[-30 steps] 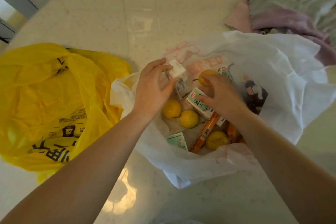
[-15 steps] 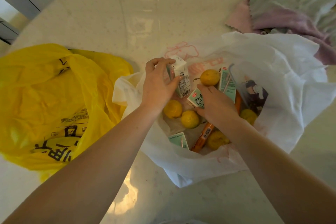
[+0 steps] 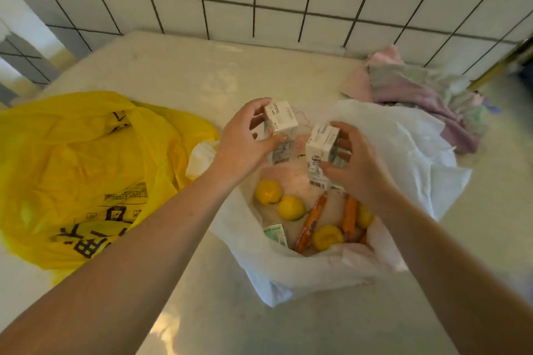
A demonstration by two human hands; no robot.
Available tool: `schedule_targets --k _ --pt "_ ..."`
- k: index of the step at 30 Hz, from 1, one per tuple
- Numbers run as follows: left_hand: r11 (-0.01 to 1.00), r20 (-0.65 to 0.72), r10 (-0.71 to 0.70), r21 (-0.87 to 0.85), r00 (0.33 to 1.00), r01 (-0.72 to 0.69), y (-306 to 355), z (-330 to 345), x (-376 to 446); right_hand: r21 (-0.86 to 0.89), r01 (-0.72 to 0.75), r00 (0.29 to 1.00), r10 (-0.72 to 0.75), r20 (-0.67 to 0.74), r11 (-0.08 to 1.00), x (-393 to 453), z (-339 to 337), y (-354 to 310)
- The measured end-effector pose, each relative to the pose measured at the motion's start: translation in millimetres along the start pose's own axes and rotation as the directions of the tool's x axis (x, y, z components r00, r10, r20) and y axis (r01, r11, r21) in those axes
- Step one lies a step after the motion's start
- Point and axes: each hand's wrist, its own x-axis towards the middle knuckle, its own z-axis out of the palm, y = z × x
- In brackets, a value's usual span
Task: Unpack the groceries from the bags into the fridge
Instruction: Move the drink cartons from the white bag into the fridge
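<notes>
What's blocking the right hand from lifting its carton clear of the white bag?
Nothing visible. The right hand grips its carton above the fruit, at the open mouth of the white bag. The left hand's carton is alongside, apart.

Both hands (image 3: 240, 143) (image 3: 359, 166) curled, gripping

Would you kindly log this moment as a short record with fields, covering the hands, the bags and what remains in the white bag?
left hand: grips a small white carton, lifted above the white bag
right hand: grips a second white carton
white bag: open on the counter
left in bag: yellow fruits, orange sausage sticks, a green-and-white carton
yellow bag: crumpled, to the left
cloths: heaped at far right by the tiled wall
</notes>
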Motion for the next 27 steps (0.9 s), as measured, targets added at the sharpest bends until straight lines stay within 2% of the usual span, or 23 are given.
schedule_targets --k 3,7,14,21,27 --pt "0.993 -0.004 0.036 -0.111 0.999 -0.036 27.1 -27.7 -13.2 0.125 0.089 0.996 -0.085 -0.039 0.988 -7.3 -15.9 -30.9" --pt "0.981 -0.074 0.094 -0.161 0.993 -0.105 57.5 -66.9 -38.5 0.189 0.207 0.978 -0.2 -0.058 0.96 -20.8 -35.8 -84.8" --pt "0.977 -0.241 0.148 -0.113 0.959 -0.179 92.1 -125.5 -117.8 0.278 0.392 0.91 -0.414 0.023 0.877 -64.0 -24.7 -159.0" --pt "0.996 -0.409 0.007 -0.082 0.912 -0.045 87.4 -172.8 -233.1 0.434 0.409 0.806 -0.541 0.241 0.803 -118.7 23.2 -187.8" --pt "0.986 -0.552 -0.149 -0.146 0.82 0.081 69.4 -208.8 -339.1 0.526 0.386 0.682 -0.618 0.391 0.758 -177.5 89.2 -217.3"
